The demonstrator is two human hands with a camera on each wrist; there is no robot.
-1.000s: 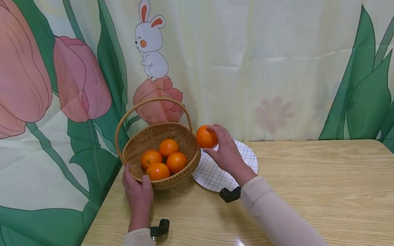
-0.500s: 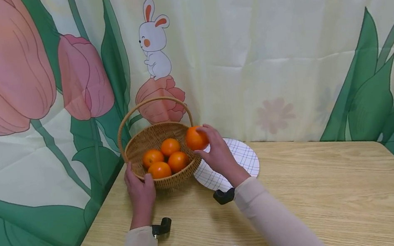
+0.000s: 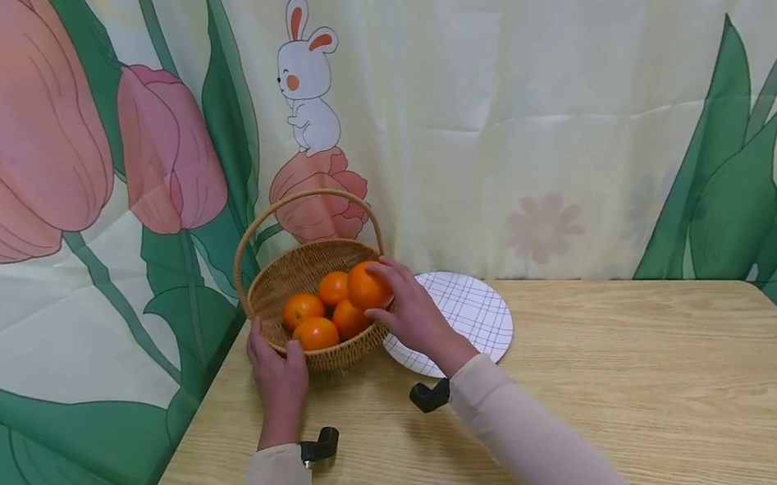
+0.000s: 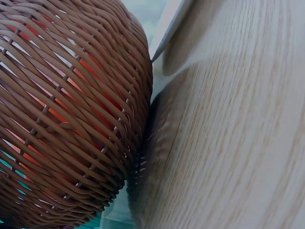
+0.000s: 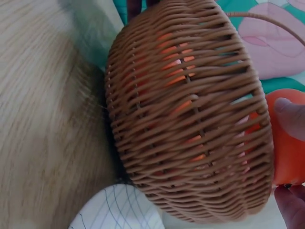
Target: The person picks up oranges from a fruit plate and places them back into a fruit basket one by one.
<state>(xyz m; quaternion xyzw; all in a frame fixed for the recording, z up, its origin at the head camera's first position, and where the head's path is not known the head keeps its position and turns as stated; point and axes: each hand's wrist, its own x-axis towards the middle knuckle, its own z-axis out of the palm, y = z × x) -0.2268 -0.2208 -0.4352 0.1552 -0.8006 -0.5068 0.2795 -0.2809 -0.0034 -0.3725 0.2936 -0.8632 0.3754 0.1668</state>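
A round wicker basket with a tall arched handle stands at the back left of the table, several oranges lying in it. My left hand grips its front left rim, thumb toward the front. Over the basket's right side, my right hand holds another orange between thumb and fingers. In the right wrist view this held orange shows at the rim, with part of the hand out of frame. The left wrist view has the basket's woven wall, oranges glimpsed through its gaps; the left hand is hidden there.
Right of the basket, a round white plate with blue grid lines lies on the wooden table, partly behind my right hand. A curtain printed with tulips and a rabbit hangs behind and to the left.
My right hand has carried its orange leftward from above the plate to over the basket's right side. My left hand keeps its hold on the rim; the view has shifted slightly.
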